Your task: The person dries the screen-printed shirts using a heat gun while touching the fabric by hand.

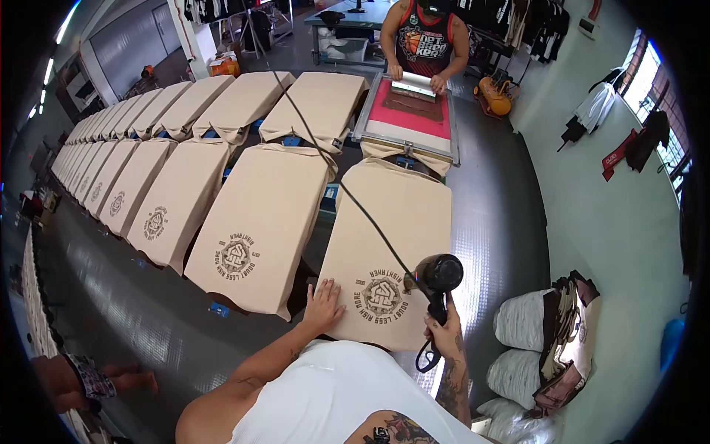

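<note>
My right hand [446, 337] is wrapped round the handle of a black hair dryer [446, 274], held over the right edge of the nearest beige shirt [392, 214]. The dryer's nozzle faces left, beside a dark round printed emblem [383, 296] with lettering around it. My left hand [324, 305] lies with fingers spread on the shirt's lower left corner, left of the print. From the dryer a black cord [355, 200] runs up and left across the shirts. The shirt is stretched flat over a board.
Long rows of boards with beige shirts [255, 214] extend left. Opposite me a person [425, 44] holds a squeegee [414, 84] on a framed screen [364, 122]. White sacks [514, 377] and folded garments [569, 340] stand at the right wall. Another person's legs [118, 377] show lower left.
</note>
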